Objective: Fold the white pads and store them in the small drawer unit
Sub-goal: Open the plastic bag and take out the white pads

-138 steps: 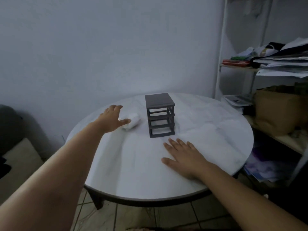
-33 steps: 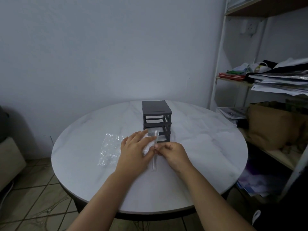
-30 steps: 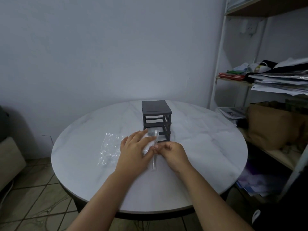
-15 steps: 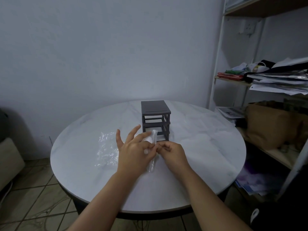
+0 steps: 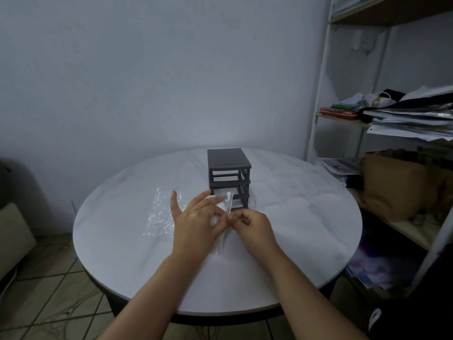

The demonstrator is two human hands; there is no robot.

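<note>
1. Above the round white marble counter, the left hand and right hand meet; each pinches, between thumb and curled fingertips, a white pad in a clear plastic wrapper; the left hand's outer fingers are spread.
2. To their left, crumpled clear plastic film lies on the counter.
3. Just beyond the hands stands the small dark grey plastic drawer unit; a cluttered white shelf rack stands at far right.

Only 1 view is supplied, worn on the head; the round table is viewed closely, forward and downward, toward the wall.
</note>
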